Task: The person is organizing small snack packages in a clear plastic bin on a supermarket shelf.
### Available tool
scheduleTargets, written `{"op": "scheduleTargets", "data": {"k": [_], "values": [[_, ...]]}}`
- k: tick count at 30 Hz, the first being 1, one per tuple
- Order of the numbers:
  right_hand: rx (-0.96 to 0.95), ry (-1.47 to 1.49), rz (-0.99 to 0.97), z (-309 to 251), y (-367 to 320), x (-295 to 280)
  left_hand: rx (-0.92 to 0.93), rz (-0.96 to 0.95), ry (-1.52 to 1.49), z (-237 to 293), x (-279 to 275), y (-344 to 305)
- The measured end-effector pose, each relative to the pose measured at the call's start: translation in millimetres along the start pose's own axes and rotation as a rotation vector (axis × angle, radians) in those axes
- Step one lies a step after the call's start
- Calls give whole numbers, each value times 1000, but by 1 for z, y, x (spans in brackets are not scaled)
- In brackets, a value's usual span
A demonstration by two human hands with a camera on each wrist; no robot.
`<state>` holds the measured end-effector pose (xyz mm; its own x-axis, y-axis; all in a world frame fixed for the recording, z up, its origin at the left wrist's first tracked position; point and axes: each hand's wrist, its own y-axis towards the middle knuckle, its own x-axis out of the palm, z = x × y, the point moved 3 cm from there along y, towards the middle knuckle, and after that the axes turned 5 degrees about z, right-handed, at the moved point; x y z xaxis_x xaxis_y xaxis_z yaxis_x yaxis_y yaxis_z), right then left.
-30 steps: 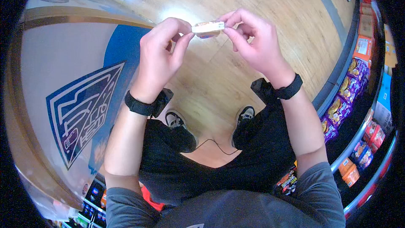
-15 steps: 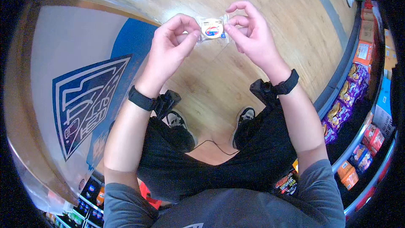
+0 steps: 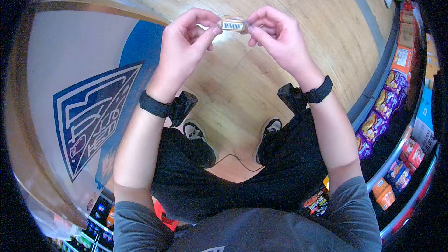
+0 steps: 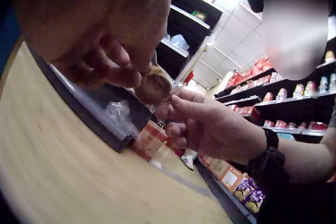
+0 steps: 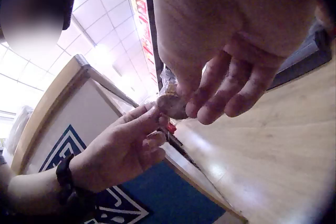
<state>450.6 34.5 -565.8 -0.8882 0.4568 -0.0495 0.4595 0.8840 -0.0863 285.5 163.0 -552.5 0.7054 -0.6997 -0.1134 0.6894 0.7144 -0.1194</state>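
Observation:
A small round snack in a clear wrapper (image 3: 232,24) is held out over the floor between both hands. A white label with a barcode faces up toward the head camera. Thumb and fingers of the left hand (image 3: 186,37) pinch its left end; the right hand (image 3: 276,32) pinches the opposite end of the wrapper. In the left wrist view the brown round face of the snack (image 4: 153,86) shows through the film. From the right wrist, the snack (image 5: 172,106) appears partly covered by the right hand's fingers.
At the left stands a counter (image 3: 93,42) with a blue and white logo panel. A shelf at the right carries purple snack bags (image 3: 383,102) and orange boxes (image 3: 403,58). Wooden floor (image 3: 326,32) lies beneath the hands; both shoes (image 3: 193,131) are below.
The snack has turned in the hands: its edge first faced the head camera, then its printed round face, now a barcode label. Both hands shifted slightly and keep their pinch.

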Motion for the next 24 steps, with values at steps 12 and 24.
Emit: {"op": "scheduleTargets", "data": {"k": [12, 24], "values": [[-93, -265, -71, -21, 3, -4, 148, 56, 155, 12, -5, -5], [-25, 30, 7, -9, 4, -2, 198, 89, 172, 13, -4, -4]]}}
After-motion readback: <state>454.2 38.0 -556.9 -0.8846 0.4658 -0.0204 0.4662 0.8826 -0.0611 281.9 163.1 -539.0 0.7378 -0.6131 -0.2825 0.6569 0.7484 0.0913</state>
